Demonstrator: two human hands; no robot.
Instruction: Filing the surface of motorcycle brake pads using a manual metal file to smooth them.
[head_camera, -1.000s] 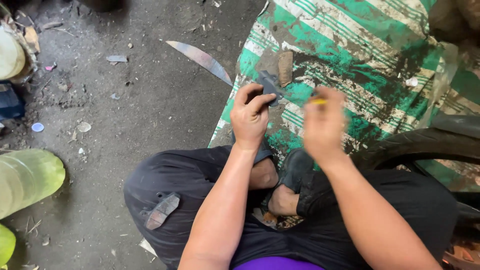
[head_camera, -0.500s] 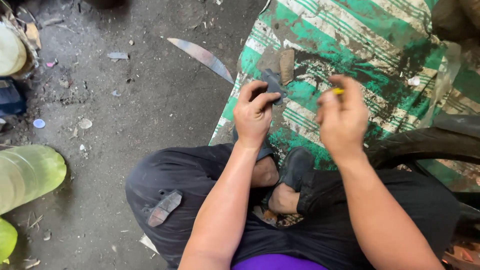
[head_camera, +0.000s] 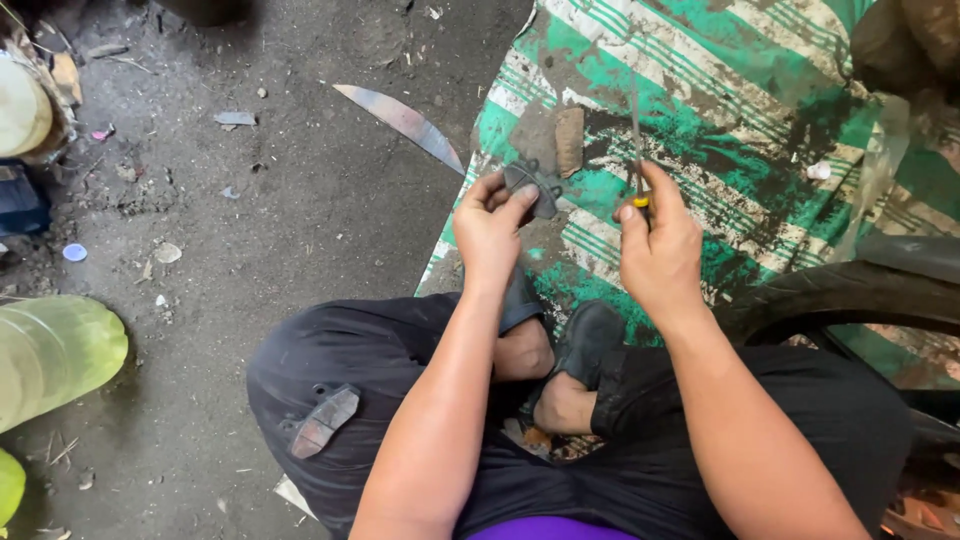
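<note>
a small dark grey metal brake pad with a curved edge (head_camera: 532, 187) is held up in front of a seated person, above the edge of a mat. its long axis runs slantwise, from upper left near the thumb down to the lower right, and its flat face is turned up toward the camera. the left hand (head_camera: 490, 232) pinches the pad at its left end, thumb on top and fingertips curled under it. the right hand (head_camera: 658, 250) is just beside the pad on its right, not touching it, closed around a thin metal tool with a yellow handle (head_camera: 637, 165) whose shaft points straight up and away from the person. the pad sits between the two hands, closer to the left.

under the hands lies a dirty green and white striped woven mat (head_camera: 740, 110), smeared with black grease. on it, just beyond the pad, rests a brown oblong block (head_camera: 568, 140). a curved silvery metal blade (head_camera: 400, 120) lies on the grey concrete floor (head_camera: 250, 200) to the left of the mat. a second worn brake pad (head_camera: 322, 422) rests on the person's black trouser leg (head_camera: 300, 360). a black rubber tyre (head_camera: 850, 295) curves in at the right.
</note>
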